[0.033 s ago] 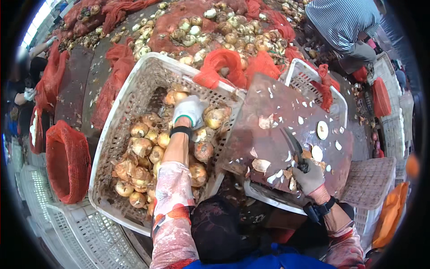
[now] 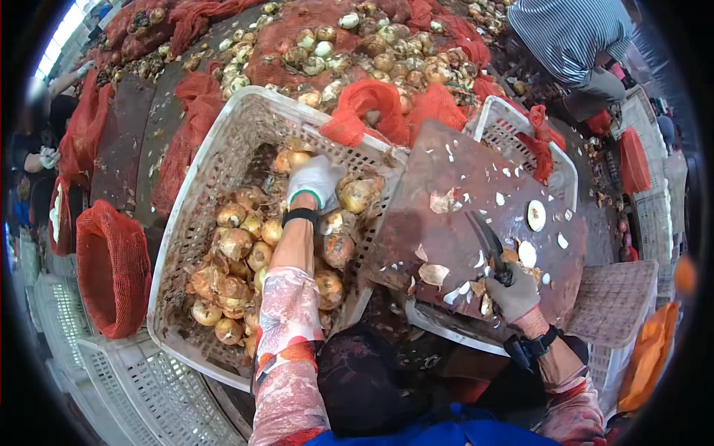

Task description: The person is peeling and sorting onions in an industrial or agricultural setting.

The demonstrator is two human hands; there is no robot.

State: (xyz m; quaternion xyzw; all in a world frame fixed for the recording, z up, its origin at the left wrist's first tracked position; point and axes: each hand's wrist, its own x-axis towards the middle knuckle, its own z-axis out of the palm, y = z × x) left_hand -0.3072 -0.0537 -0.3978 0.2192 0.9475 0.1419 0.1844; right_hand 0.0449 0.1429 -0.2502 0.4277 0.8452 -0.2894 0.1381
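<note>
My left hand (image 2: 314, 182), in a white glove, reaches down into a white plastic crate (image 2: 190, 201) of brown-skinned onions (image 2: 234, 243). An onion (image 2: 292, 160) lies right beside its fingers, which point down and are hidden, so I cannot see whether they grip one. Over a dark reddish board (image 2: 465, 178) on the right, my gloved right hand (image 2: 513, 294) is closed round the black handle of a knife (image 2: 488, 239). The dark curved blade points away from me, just above or on the board. Cut white onion slices (image 2: 535, 215) and peel scraps (image 2: 433, 274) lie around it.
A heap of onions (image 2: 379, 56) with red mesh sacks (image 2: 368, 111) lies beyond the crate. An upright red mesh sack (image 2: 111, 271) stands at left beside stacked white crates (image 2: 160, 383). A person in a striped shirt (image 2: 569, 37) bends over at far right; another stands at far left.
</note>
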